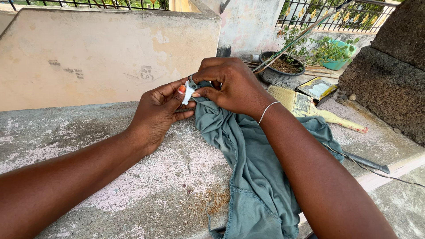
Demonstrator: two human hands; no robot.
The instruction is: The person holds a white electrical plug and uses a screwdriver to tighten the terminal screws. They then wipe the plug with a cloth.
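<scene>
1. Left hand [157, 113]: thumb and forefinger are pinched narrow on a small white clip [188, 93]; the thumbnail carries orange polish. The other fingers curl beneath, their tips touching the edge of the cloth.
2. Right hand [230, 84]: fingers are bunched tight on the top corner of a grey-green garment [248, 163], thumb pressed against the white clip from the other side. The two hands meet at this point, fingertips touching.
3. White clip: held between both hands, just above the slab, at the garment's upper corner. Whether it already bites the fabric cannot be told.
4. Grey-green garment: it runs from the hands down across the slab, passes under the right forearm and hangs over the near edge. A stitched hem shows along its lower folds.
5. Thin white bangle [268, 110]: sits on the right wrist.
6. Concrete slab [133, 186]: worn and patchy, with pinkish and rusty stains; both forearms lie over it.
7. Paintbrush [310, 108]: wide, pale bristles, yellowish handle, lying on the slab just beyond the right wrist, apart from the garment.
8. Dark plant pot [279, 73]: stands behind the hands with thin sticks in its soil.
9. Cream wall [88, 57]: rises behind the slab, stained and scuffed.
</scene>
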